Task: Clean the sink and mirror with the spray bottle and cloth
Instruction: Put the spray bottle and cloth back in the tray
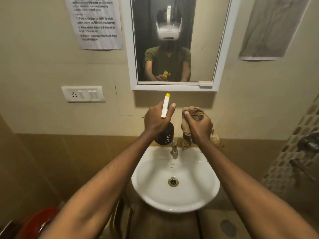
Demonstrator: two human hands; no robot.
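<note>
Lower middle of the frame is the white sink (176,200) with its tap (174,149) at the back edge. Just above it, the left hand (155,119) is wrapped tight around a black spray bottle (164,135) — yellow-tipped nozzle aimed up at the mirror (172,42). The right hand (198,125) is clenched on a bunched-up brownish cloth (186,128), right beside the bottle. The mirror hangs top centre, with a printed notice (96,23) at the upper left.

One mirror (174,42) at 12 o'clock, one sink (175,195), one tap (174,150), one spray bottle (164,128), one cloth (189,121), two hands: left (156,120), right (200,126).
</note>
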